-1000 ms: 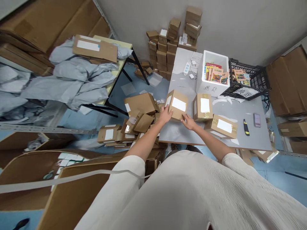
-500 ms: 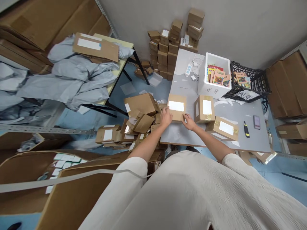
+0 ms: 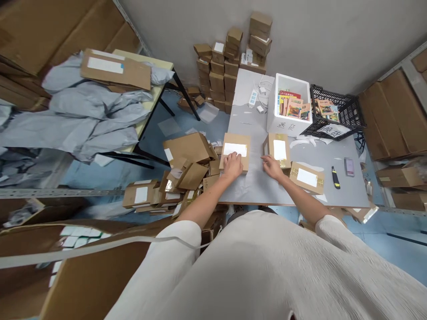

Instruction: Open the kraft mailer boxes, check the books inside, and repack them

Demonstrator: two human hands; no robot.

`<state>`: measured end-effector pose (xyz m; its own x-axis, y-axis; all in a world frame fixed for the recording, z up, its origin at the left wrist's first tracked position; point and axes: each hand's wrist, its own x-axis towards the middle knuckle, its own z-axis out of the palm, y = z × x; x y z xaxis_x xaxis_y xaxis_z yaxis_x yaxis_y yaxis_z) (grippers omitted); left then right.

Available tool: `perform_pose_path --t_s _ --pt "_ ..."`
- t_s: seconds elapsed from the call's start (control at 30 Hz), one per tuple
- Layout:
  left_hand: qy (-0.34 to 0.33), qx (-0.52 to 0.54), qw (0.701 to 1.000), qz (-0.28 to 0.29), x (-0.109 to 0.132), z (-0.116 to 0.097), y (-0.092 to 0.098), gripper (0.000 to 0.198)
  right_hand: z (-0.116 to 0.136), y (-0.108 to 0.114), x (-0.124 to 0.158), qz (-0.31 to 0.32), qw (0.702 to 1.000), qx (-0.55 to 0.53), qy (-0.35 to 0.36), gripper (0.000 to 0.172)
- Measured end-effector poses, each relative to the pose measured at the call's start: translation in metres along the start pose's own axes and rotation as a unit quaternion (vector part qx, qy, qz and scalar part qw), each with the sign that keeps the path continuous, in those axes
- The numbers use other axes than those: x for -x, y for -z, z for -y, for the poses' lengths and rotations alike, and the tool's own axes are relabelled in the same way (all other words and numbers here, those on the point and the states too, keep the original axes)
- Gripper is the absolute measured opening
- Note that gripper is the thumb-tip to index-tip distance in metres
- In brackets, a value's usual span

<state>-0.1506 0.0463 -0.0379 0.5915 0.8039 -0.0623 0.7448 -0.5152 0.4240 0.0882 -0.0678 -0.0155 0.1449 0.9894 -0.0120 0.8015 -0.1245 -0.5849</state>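
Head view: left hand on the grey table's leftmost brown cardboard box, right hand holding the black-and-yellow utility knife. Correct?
No: the head view shows the right hand by the middle brown cardboard box; the utility knife lies apart. Left hand on the leftmost box stands.

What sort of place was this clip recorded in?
Probably a parcel-handling or packing room: cardboard boxes with white labels stand on a grey worktable, grey plastic mailing bags are heaped at the left, and more stacked cartons stand by the wall.
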Motion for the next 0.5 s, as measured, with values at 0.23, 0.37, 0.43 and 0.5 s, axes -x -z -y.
perform_pose_path --t_s 0.23,0.37,0.43,0.5 --pt "-0.183 0.017 0.982 0.035 -0.026 -0.093 -0.021 0.05 -0.044 0.054 0.005 -0.055 0.989 0.111 -0.082 0.047" --pt "-0.214 -0.005 0.975 0.055 -0.036 -0.137 -0.031 0.051 -0.064 0.066 0.011 -0.04 0.975 0.158 -0.153 0.06" --pt "-0.181 -0.02 0.981 0.063 -0.038 -0.148 -0.034 0.052 -0.071 0.069 0.011 -0.019 0.974 0.154 -0.163 0.065" --pt "-0.142 -0.034 0.987 0.068 -0.039 -0.151 -0.036 0.054 -0.075 0.07 0.01 0.003 0.981 0.133 -0.143 0.064"
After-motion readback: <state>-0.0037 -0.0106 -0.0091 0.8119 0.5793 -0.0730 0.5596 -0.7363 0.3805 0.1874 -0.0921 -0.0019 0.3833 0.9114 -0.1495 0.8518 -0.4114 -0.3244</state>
